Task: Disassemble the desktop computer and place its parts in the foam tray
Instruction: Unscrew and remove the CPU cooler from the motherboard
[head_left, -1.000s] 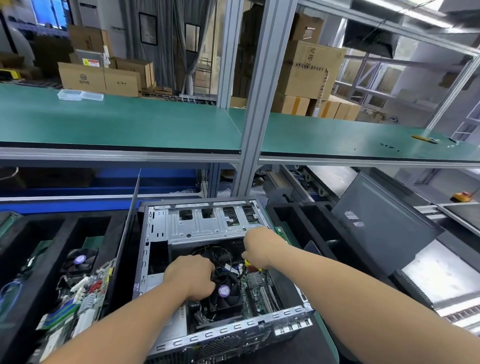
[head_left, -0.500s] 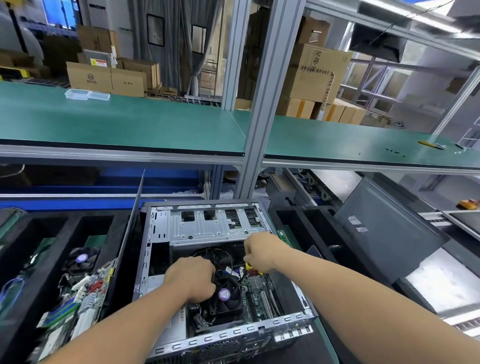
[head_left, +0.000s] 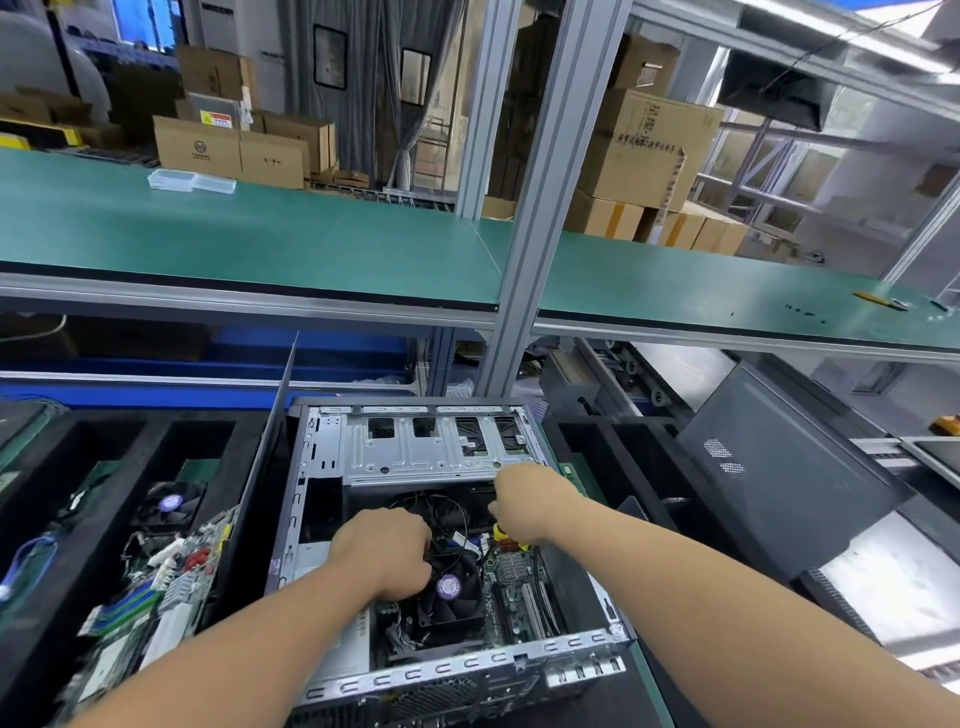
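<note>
I see both hands inside the open computer case (head_left: 332, 467): my left hand (head_left: 384, 551) curls beside the CPU fan (head_left: 449, 587), grip hidden; my right hand (head_left: 530, 499) pinches a yellow connector (head_left: 500, 531).

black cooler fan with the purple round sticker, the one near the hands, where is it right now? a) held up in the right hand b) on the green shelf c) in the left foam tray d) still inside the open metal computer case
d: the black cooler fan with the purple round sticker sits inside the open metal computer case, beside the left hand.
</note>
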